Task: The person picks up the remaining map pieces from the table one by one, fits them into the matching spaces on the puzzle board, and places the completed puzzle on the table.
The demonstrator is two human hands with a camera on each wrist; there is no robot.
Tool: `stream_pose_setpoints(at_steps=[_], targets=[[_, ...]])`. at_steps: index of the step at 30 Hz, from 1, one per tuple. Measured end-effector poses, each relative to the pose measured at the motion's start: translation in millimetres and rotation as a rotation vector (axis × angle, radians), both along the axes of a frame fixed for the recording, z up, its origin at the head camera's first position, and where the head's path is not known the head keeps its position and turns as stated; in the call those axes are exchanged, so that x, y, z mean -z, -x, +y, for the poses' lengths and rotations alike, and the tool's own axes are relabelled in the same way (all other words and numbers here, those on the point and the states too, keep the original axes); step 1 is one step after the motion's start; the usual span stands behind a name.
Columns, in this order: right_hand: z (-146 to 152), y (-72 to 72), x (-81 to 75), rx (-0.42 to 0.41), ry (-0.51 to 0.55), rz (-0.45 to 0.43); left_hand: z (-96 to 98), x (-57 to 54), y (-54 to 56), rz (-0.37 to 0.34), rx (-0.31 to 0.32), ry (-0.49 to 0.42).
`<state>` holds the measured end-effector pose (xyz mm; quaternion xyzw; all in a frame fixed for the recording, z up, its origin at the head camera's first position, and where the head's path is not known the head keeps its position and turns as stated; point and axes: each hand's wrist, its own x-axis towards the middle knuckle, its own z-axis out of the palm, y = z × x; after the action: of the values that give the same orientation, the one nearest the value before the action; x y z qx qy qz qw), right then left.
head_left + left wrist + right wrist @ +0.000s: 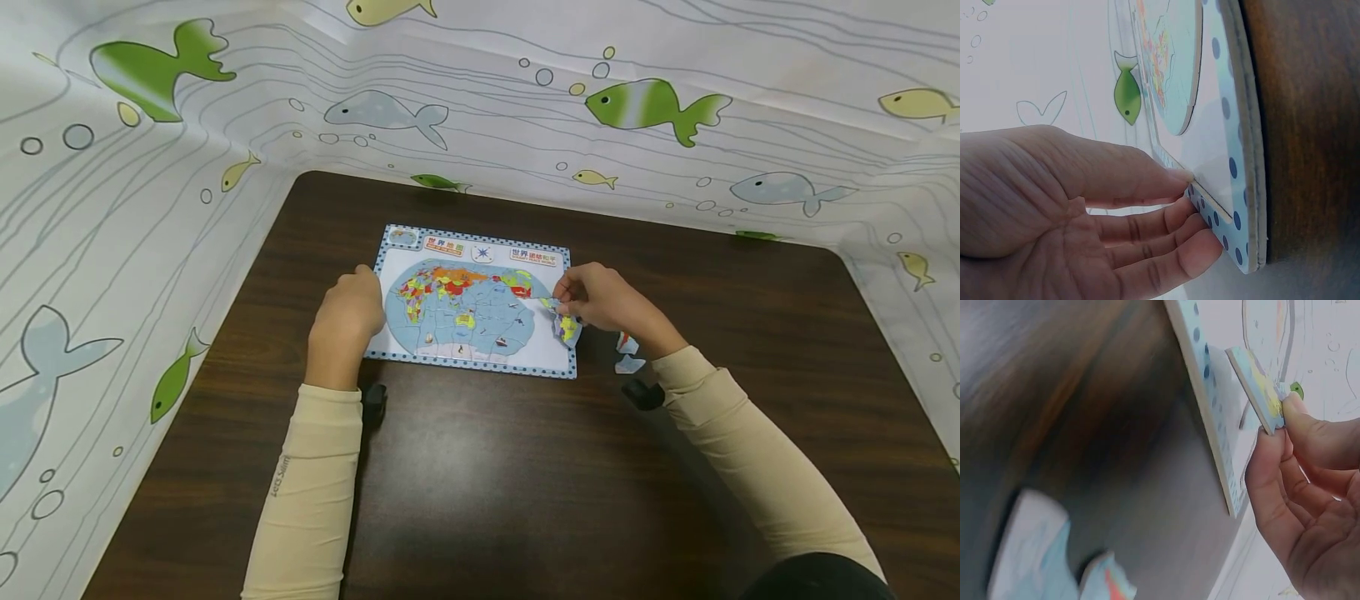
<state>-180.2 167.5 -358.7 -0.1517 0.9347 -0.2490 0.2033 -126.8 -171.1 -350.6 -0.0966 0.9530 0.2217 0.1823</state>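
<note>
Now, puzzle piece [1264, 387] in right grip [602, 297], above board [550, 355]

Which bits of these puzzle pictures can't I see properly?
Head: left hand hides its own fingertips.
Head: tiny corner map, details too small.
Left wrist: puzzle board, cut off by the top edge.
Right wrist: a loose piece, blurred and cut off by the bottom edge.

Both arms [311, 492] reach up-frame; left hand [348, 310] left of centre, right hand [604, 300], pinching, right of centre
</note>
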Motion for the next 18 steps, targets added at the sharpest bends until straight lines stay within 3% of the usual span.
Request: stream_pose_setpoints(at_steps=[18], targets=[[-25, 8.9, 14.2, 0.007, -0.016, 0.046, -1.4, 2.9, 0.1, 0.009, -0.016, -0.001]])
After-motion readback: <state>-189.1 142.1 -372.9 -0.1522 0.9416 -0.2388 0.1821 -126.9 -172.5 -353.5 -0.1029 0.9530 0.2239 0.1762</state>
